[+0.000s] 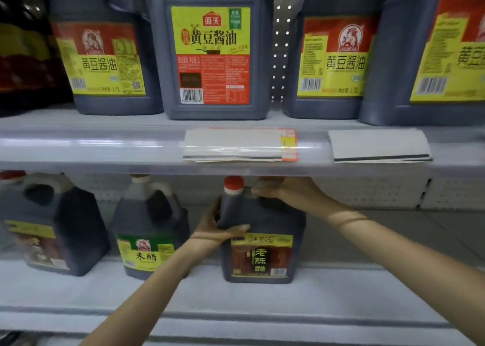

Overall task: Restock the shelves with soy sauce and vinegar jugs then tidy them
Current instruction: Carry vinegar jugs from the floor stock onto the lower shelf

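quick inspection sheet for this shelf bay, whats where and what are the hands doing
surface: white lower shelf, bare to the right of the held jug
job's things: red-capped vinegar jug upright on the lower shelf; rice vinegar jug and another dark jug to its left; four soy sauce jugs on the upper shelf
clutter: loose price tags in the upper shelf's rail
grips: left hand holds the red-capped vinegar jug's side; right hand grips its top handle
cables: nothing seen
surroundings: perforated back panel
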Action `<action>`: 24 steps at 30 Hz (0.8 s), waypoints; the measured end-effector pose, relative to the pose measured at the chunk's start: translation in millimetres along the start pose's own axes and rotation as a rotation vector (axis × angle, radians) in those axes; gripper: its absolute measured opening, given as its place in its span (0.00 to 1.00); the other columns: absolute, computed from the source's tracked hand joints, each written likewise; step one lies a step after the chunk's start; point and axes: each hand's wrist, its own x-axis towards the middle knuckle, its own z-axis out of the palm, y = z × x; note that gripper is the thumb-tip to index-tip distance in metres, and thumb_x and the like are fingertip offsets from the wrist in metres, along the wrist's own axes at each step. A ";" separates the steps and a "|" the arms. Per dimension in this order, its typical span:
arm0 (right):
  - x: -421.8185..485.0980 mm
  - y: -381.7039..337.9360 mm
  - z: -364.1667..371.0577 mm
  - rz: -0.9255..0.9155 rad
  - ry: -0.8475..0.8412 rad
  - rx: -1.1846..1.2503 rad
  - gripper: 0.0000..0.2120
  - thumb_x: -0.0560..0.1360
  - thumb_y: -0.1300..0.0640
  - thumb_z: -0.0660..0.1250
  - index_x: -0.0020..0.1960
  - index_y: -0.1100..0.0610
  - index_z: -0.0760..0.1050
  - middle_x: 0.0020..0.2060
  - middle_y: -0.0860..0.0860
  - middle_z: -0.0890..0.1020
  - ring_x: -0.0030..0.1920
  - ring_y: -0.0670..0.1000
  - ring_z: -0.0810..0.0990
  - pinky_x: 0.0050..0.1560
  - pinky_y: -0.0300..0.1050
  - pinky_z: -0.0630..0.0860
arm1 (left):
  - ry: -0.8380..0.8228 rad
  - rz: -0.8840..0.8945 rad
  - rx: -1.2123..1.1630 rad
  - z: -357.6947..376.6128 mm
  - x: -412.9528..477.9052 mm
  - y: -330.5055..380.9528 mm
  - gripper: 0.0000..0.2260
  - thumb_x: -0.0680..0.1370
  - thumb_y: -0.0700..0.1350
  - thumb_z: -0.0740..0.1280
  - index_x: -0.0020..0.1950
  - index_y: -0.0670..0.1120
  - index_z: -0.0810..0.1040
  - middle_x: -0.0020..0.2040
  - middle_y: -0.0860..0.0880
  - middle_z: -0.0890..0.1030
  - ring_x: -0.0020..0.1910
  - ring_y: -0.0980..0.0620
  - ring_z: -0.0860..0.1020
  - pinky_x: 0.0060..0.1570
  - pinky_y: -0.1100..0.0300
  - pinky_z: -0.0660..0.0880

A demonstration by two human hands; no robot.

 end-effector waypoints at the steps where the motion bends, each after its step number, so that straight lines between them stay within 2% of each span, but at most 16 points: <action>1: 3.1 0.5 2.7 0.006 0.016 -0.009 0.07 0.71 0.55 0.73 0.47 0.46 0.77 0.46 0.41 0.80 0.53 0.45 0.77 0.62 0.41 0.71 | -0.014 0.001 0.041 -3.9 4.2 -2.2 0.45 0.58 0.57 0.80 0.71 0.50 0.65 0.66 0.50 0.75 0.61 0.53 0.76 0.56 0.60 0.78; 3: 7.8 2.3 5.4 0.030 0.075 -0.002 0.15 0.69 0.54 0.75 0.53 0.48 0.74 0.50 0.43 0.78 0.55 0.47 0.76 0.61 0.41 0.71 | -0.044 0.000 0.074 -8.0 10.2 -3.9 0.47 0.53 0.63 0.78 0.69 0.51 0.66 0.66 0.50 0.75 0.60 0.54 0.77 0.57 0.59 0.77; 6: 11.6 5.5 10.6 0.015 0.133 0.019 0.23 0.68 0.53 0.75 0.59 0.47 0.70 0.56 0.46 0.77 0.59 0.48 0.74 0.64 0.44 0.70 | -0.099 -0.018 0.108 -10.2 17.7 -4.3 0.40 0.60 0.59 0.78 0.66 0.55 0.64 0.64 0.53 0.74 0.54 0.60 0.76 0.48 0.70 0.75; 7: 11.5 6.0 12.3 0.012 0.151 0.007 0.24 0.69 0.54 0.75 0.60 0.48 0.69 0.58 0.47 0.76 0.59 0.48 0.74 0.65 0.44 0.70 | -0.115 -0.018 0.123 -10.8 19.5 -3.0 0.38 0.62 0.58 0.78 0.66 0.55 0.63 0.63 0.54 0.74 0.52 0.60 0.75 0.45 0.73 0.73; 9: 10.7 4.7 15.4 0.027 0.185 -0.026 0.24 0.69 0.54 0.75 0.61 0.50 0.69 0.58 0.49 0.76 0.58 0.47 0.73 0.64 0.41 0.69 | -0.143 -0.013 0.136 -12.8 23.1 -1.7 0.40 0.59 0.64 0.77 0.64 0.55 0.62 0.57 0.59 0.74 0.48 0.64 0.73 0.39 0.76 0.72; 11: 10.2 3.5 17.1 0.054 0.204 -0.056 0.21 0.70 0.53 0.75 0.59 0.52 0.71 0.57 0.50 0.78 0.58 0.48 0.74 0.63 0.41 0.70 | -0.162 -0.026 0.161 -14.4 25.4 -1.4 0.36 0.64 0.59 0.76 0.66 0.55 0.61 0.58 0.57 0.72 0.48 0.64 0.72 0.37 0.78 0.71; 12: 10.3 3.9 17.4 0.059 0.202 -0.081 0.19 0.70 0.52 0.74 0.58 0.52 0.73 0.56 0.51 0.79 0.58 0.49 0.75 0.62 0.40 0.70 | -0.173 -0.022 0.170 -15.8 25.5 -1.0 0.36 0.67 0.56 0.75 0.69 0.53 0.61 0.60 0.55 0.72 0.50 0.62 0.72 0.38 0.78 0.71; 13: 10.3 4.2 17.8 0.061 0.191 -0.125 0.17 0.71 0.52 0.73 0.57 0.53 0.74 0.55 0.51 0.80 0.58 0.49 0.75 0.60 0.38 0.69 | -0.183 -0.010 0.174 -17.5 25.9 -1.4 0.40 0.65 0.59 0.76 0.71 0.52 0.60 0.62 0.54 0.71 0.52 0.61 0.73 0.39 0.78 0.72; 15: 11.1 7.6 19.8 0.072 0.169 -0.258 0.17 0.72 0.49 0.71 0.58 0.55 0.77 0.56 0.49 0.80 0.58 0.48 0.75 0.59 0.36 0.67 | -0.182 0.035 0.207 -19.9 26.1 -1.9 0.53 0.54 0.69 0.75 0.73 0.52 0.60 0.65 0.54 0.72 0.57 0.59 0.74 0.46 0.74 0.74; 16: 11.0 8.9 21.0 0.070 0.163 -0.302 0.16 0.73 0.47 0.69 0.57 0.54 0.78 0.56 0.49 0.81 0.58 0.49 0.76 0.60 0.36 0.67 | -0.174 0.060 0.232 -20.6 25.6 -2.5 0.55 0.52 0.71 0.74 0.74 0.52 0.59 0.66 0.53 0.72 0.60 0.56 0.74 0.51 0.70 0.74; 19: 8.6 9.5 24.7 0.059 0.200 -0.316 0.15 0.73 0.47 0.69 0.54 0.56 0.80 0.53 0.49 0.82 0.56 0.51 0.78 0.62 0.46 0.72 | -0.138 0.111 0.279 -19.9 22.3 -0.4 0.50 0.58 0.63 0.78 0.74 0.52 0.59 0.70 0.51 0.70 0.67 0.50 0.71 0.58 0.61 0.71; 21: 9.0 8.5 26.0 0.086 0.228 -0.339 0.14 0.72 0.47 0.70 0.52 0.55 0.79 0.52 0.49 0.82 0.54 0.51 0.79 0.60 0.48 0.73 | -0.119 0.148 0.281 -18.7 21.4 1.8 0.43 0.64 0.54 0.78 0.73 0.52 0.59 0.70 0.50 0.70 0.67 0.49 0.71 0.58 0.60 0.70; 24: 10.5 6.1 28.2 0.118 0.256 -0.335 0.14 0.71 0.44 0.70 0.51 0.51 0.78 0.53 0.48 0.82 0.54 0.51 0.79 0.60 0.52 0.74 | -0.106 0.156 0.299 -17.7 23.5 2.9 0.35 0.68 0.48 0.77 0.70 0.50 0.63 0.66 0.49 0.73 0.63 0.50 0.73 0.59 0.57 0.71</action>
